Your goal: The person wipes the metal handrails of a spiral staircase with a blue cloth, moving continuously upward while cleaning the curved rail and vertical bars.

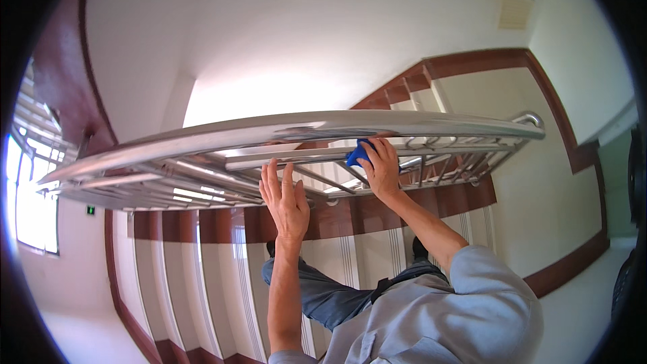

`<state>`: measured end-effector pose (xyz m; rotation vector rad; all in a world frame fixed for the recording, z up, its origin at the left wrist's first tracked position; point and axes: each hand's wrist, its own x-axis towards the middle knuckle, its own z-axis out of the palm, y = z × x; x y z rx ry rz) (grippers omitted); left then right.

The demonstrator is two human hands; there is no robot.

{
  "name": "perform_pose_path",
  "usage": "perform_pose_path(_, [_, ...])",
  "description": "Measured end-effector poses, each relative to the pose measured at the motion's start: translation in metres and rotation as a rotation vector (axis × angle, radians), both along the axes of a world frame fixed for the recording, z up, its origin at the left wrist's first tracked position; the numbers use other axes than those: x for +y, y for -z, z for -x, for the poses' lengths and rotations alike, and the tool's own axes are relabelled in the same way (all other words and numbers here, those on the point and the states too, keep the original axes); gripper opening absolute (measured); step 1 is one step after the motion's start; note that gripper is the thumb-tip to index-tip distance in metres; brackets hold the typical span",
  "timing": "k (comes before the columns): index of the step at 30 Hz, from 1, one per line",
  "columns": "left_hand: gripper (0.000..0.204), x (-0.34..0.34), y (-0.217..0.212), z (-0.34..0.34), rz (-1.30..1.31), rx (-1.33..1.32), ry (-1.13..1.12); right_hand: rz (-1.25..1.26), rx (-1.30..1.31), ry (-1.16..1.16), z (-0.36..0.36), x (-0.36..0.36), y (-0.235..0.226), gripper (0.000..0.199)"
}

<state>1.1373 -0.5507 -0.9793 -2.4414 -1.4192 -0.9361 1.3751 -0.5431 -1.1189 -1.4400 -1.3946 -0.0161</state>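
A shiny metal stair railing (323, 123) runs across the view, with a thick round handrail on top and thinner rails and bars below. My right hand (383, 170) is closed on a blue cloth (359, 153), bunched against a thin rail just under the handrail. Part of the cloth is hidden behind my fingers. To its left, my left hand (286, 203) has its fingers stretched out and apart, the tips by the thin lower rail (269, 160). It holds nothing; whether the fingertips touch the metal I cannot tell.
Pale steps (226, 269) with striped edges and a dark red border (303, 222) lie under me. At the right is a landing (539, 222); another flight (404, 91) shows beyond the railing. A bright barred window (34, 195) is at the far left.
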Motion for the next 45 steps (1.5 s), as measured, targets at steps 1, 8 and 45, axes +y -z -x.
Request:
perform_pose_path(1, [0.046, 0.001, -0.001, 0.009, -0.025, -0.040, -0.001, -0.057, -0.034, 0.040, 0.010, 0.007, -0.004, 0.048])
perform_pose_path(8, [0.044, -0.023, 0.001, 0.051, 0.020, -0.163, -0.167, -0.092, -0.189, -0.194, 0.119, 0.059, -0.062, 0.067])
perform_pose_path(45, [0.034, -0.041, 0.048, 0.017, 0.363, -0.281, -0.062, 0.071, -0.077, -0.236, -0.045, -0.017, 0.013, 0.054])
